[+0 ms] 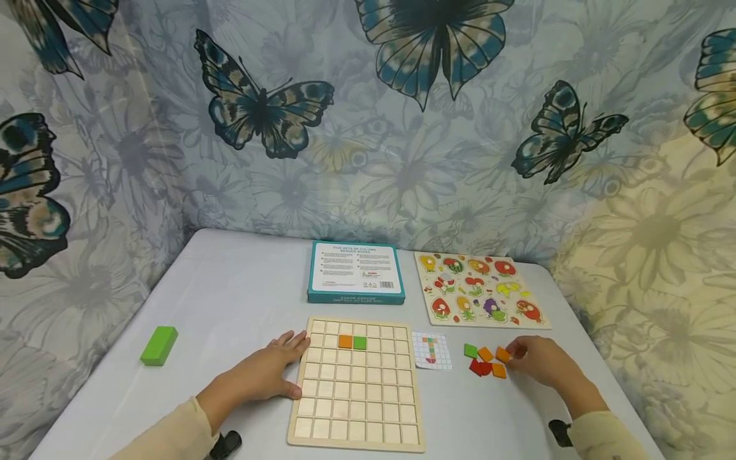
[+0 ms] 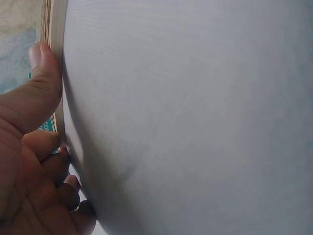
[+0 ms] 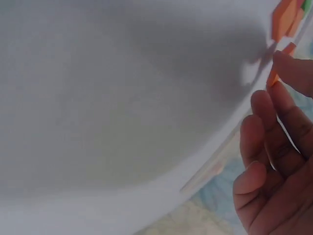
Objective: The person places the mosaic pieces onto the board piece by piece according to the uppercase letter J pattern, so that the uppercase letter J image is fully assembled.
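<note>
A wooden grid board [image 1: 356,409] lies flat on the table, with an orange tile [image 1: 345,341] and a green tile [image 1: 360,343] side by side in an upper row. My left hand [image 1: 264,372] rests against the board's left edge, thumb and fingers spread along it. To the right of the board, my right hand [image 1: 546,363] pinches an orange square tile [image 1: 503,354] between thumb and index finger; the right wrist view shows that tile [image 3: 273,76] at the fingertips. Beside it lie loose tiles: green [image 1: 470,351], orange [image 1: 485,354] and red [image 1: 475,367].
A pattern card [image 1: 439,361] lies between the board and the loose tiles. Behind stand a teal-edged box [image 1: 356,268] and a fruit puzzle board [image 1: 468,281]. A green block [image 1: 159,345] sits far left on the white table [image 1: 241,287]. Butterfly-print cloth hangs behind.
</note>
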The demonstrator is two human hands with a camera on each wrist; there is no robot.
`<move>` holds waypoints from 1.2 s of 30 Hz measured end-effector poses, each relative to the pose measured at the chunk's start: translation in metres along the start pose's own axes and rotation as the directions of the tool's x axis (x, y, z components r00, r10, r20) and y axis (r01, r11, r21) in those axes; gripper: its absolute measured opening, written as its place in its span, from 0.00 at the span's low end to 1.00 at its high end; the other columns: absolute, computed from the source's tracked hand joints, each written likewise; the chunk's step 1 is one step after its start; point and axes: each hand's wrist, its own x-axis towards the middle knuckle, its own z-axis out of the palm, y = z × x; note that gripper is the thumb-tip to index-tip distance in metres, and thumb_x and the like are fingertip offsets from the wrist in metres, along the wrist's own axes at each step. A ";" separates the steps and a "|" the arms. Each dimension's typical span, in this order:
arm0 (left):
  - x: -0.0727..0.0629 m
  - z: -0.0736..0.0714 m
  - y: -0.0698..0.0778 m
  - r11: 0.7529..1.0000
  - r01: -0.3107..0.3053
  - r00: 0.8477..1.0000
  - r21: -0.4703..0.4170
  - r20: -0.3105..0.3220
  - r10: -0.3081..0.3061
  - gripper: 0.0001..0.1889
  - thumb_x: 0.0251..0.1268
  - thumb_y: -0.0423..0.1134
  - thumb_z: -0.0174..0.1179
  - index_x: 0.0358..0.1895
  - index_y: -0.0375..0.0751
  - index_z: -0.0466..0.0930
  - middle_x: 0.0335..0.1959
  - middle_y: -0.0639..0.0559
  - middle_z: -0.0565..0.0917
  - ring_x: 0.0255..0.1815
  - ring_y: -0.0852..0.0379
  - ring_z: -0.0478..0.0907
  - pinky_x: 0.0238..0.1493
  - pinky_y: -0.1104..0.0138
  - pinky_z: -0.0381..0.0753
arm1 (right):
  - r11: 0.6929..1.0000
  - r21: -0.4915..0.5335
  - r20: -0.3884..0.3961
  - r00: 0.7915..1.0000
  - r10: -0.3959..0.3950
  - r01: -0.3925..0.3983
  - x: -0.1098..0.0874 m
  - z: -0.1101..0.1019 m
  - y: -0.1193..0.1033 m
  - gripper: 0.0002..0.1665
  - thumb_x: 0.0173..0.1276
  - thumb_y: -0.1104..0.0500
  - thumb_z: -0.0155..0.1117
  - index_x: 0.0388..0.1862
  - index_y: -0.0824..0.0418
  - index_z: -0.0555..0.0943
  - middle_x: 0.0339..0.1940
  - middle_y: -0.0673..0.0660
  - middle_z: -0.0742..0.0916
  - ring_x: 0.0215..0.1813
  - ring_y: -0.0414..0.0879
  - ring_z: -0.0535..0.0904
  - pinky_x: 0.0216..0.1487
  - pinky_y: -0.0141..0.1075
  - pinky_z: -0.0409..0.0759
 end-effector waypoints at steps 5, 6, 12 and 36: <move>0.001 0.000 0.000 1.000 -0.001 1.000 0.003 0.003 0.001 0.54 0.43 0.56 0.73 0.75 0.37 0.58 0.77 0.47 0.53 0.78 0.43 0.42 0.74 0.47 0.46 | 0.995 0.080 -0.028 0.998 -0.053 0.056 0.001 0.007 -0.046 0.13 0.60 0.56 0.73 0.42 0.59 0.84 0.30 0.51 0.79 0.29 0.46 0.72 0.28 0.38 0.74; 0.002 0.000 -0.001 1.000 -0.006 1.000 0.002 0.004 0.006 0.54 0.43 0.56 0.73 0.75 0.37 0.58 0.77 0.46 0.54 0.78 0.43 0.43 0.74 0.47 0.46 | 0.994 0.075 -0.037 0.996 -0.081 0.084 0.002 0.010 -0.059 0.12 0.60 0.56 0.73 0.41 0.58 0.84 0.30 0.50 0.80 0.29 0.46 0.72 0.28 0.38 0.74; 0.000 0.002 -0.003 1.000 -0.016 1.000 -0.004 0.005 0.016 0.54 0.43 0.57 0.72 0.75 0.37 0.59 0.77 0.46 0.54 0.78 0.42 0.43 0.74 0.46 0.47 | 0.962 0.021 -0.022 0.962 -0.273 0.274 0.021 0.038 -0.143 0.09 0.57 0.56 0.74 0.37 0.52 0.85 0.27 0.45 0.79 0.28 0.42 0.73 0.29 0.37 0.74; -0.001 -0.001 -0.001 1.000 -0.010 1.000 -0.016 -0.002 0.010 0.54 0.44 0.55 0.73 0.75 0.36 0.58 0.77 0.46 0.53 0.78 0.41 0.43 0.74 0.46 0.46 | 0.887 -0.044 -0.005 0.888 -0.460 0.460 0.038 0.068 -0.208 0.08 0.58 0.51 0.75 0.33 0.49 0.85 0.23 0.41 0.77 0.29 0.40 0.72 0.32 0.34 0.73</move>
